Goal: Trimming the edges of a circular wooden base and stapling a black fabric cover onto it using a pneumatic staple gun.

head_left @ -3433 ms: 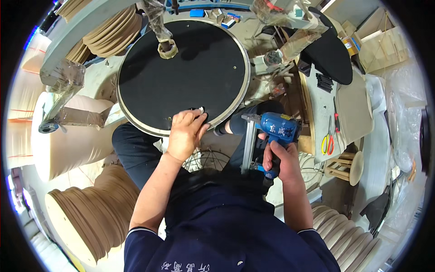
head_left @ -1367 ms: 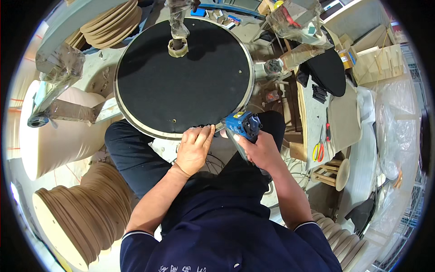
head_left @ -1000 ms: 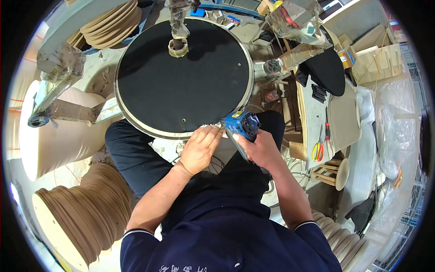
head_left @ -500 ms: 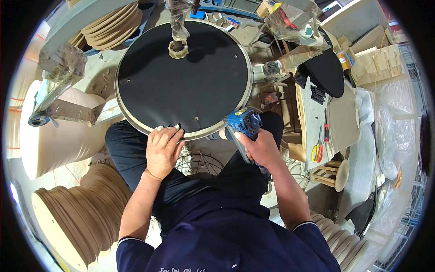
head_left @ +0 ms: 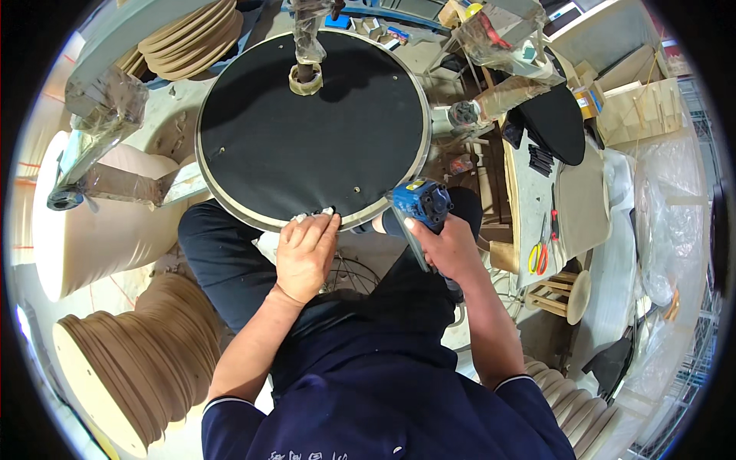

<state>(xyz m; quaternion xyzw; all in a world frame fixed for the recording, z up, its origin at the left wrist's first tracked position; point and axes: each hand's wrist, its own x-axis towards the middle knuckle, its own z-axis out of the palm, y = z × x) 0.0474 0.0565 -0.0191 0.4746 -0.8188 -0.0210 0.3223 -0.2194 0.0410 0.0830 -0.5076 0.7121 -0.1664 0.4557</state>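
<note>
A round panel (head_left: 314, 130) covered in black fabric, with a pale rim, lies in front of me above my knees. My left hand (head_left: 305, 257) is at its near edge, fingers pressed together on the black fabric (head_left: 307, 184) at the rim. White coverings show on some fingertips. My right hand (head_left: 451, 251) grips a blue staple gun (head_left: 420, 204), its nose close to the rim at the near right. Whether the nose touches the panel I cannot tell. A wrapped post with a collar (head_left: 305, 79) stands over the panel's far part.
Frame arms wrapped in clear plastic (head_left: 123, 185) reach in from left and right. At right, a bench (head_left: 529, 230) carries scissors (head_left: 540, 249), a red-handled screwdriver (head_left: 553, 218) and black pieces (head_left: 550, 123). Stacked round boards (head_left: 142, 360) stand lower left, beside a wooden stool (head_left: 563, 297) farther right.
The panel has turned counterclockwise, its near side shifting right. My left hand has slid right along the rim with it. The staple gun has moved slightly right and up.
</note>
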